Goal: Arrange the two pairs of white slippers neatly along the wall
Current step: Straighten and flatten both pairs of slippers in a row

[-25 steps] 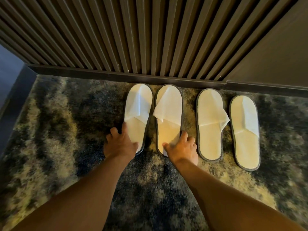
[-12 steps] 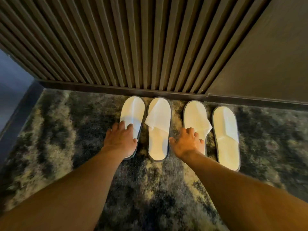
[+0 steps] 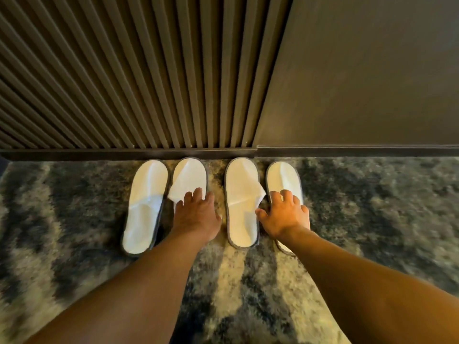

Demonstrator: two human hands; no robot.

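Both hands have shifted rightward: left hand (image 3: pixel 196 217) now lies fingers-spread on the second of four white slippers (image 3: pixel 190 180), right hand (image 3: pixel 285 214) likewise on the fourth slipper (image 3: pixel 283 177), along the carpet's (image 3: pixel 74 219) wall edge.

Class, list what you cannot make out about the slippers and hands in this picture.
- Second slipper, head view: heel hidden under the left hand.
- Fourth slipper: middle and heel mostly covered by the right hand.
- Whether either hand grips or only rests: unclear.
- Carpet edges: blurred.
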